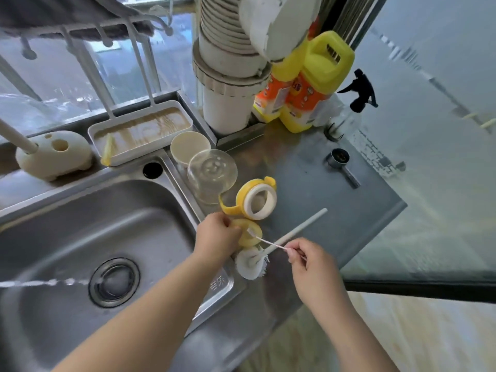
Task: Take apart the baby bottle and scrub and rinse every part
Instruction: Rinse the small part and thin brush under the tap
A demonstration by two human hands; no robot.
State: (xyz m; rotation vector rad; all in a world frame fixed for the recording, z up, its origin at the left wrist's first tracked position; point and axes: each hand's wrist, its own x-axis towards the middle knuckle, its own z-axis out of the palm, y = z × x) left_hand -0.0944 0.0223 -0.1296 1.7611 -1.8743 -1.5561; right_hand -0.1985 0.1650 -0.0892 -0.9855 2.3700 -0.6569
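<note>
Beside sink (80, 237): bottle brush (252, 264) (bristles down).

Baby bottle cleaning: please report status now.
Left hand grips yellow part. Right hand pinches thin pink brush, tip at the part. Big white brush lies under them.

yellow collar (256, 201) (white ring), perhaps pink brush (268, 242)

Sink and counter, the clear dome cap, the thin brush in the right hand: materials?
Sink and counter: brushed stainless steel by the grey sheen and blurred reflections. Clear dome cap: see-through, likely hard plastic, glossy. Thin brush pinched by the right hand: pale pink stem, probably plastic; white bristle tip, fibre unclear.
</note>
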